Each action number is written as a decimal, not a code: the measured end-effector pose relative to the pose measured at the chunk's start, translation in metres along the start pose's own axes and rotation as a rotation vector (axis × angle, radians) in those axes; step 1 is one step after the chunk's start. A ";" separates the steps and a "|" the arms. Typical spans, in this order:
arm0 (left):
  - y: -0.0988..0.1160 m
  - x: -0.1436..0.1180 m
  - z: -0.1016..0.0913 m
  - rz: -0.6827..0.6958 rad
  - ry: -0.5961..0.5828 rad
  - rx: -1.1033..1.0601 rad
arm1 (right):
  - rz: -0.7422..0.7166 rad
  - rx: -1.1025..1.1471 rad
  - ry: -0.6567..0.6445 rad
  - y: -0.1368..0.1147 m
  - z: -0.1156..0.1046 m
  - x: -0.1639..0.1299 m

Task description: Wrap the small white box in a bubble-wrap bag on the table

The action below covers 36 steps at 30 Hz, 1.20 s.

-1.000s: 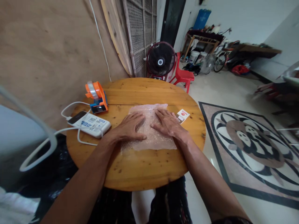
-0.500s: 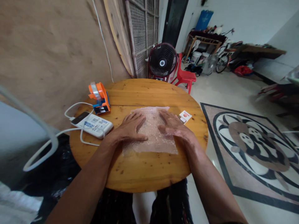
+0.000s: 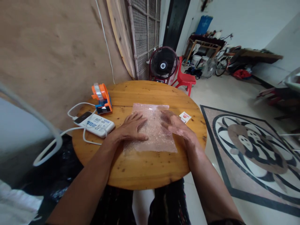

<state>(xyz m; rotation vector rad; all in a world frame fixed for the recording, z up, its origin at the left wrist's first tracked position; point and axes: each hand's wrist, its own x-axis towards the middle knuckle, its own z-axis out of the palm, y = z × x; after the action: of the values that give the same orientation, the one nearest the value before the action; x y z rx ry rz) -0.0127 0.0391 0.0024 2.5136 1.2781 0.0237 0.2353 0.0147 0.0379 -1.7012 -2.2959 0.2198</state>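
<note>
Pink bubble-wrap sheet (image 3: pixel 152 129) on round wooden desk (image 3: pixel 140 168): left hand (image 3: pixel 131 128) flat, fingers spread; right hand (image 3: pixel 174 125) flat, blurred, grasping nothing.

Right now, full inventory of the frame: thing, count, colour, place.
table: 1, round, wooden, centre
bubble wrap: 1 sheet, clear pinkish, flat on table centre
tape dispenser: 1, orange and blue, table far left
power bank: 1, white, table left, white cables attached
phone: 1, dark, beside power bank
card: 1, white with red mark, table right
fan: 1, dark red, floor behind table
chair: 1, red, beside fan
left hand: flat on bubble wrap, fingers spread
right hand: blurred, open over bubble wrap's right edge
</note>
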 end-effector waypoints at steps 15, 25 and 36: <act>0.002 -0.002 -0.002 -0.001 0.014 0.001 | 0.291 -0.162 0.080 0.056 -0.009 -0.015; 0.001 -0.001 0.000 -0.006 0.015 -0.030 | 0.255 0.447 0.419 0.046 -0.021 -0.028; -0.004 0.002 0.005 0.023 0.051 -0.062 | -0.165 0.583 -0.020 -0.032 0.012 0.000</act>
<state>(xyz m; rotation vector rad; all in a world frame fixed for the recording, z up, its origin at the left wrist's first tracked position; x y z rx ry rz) -0.0137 0.0410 -0.0037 2.4898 1.2486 0.1317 0.2026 0.0054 0.0356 -1.2134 -2.0845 0.7831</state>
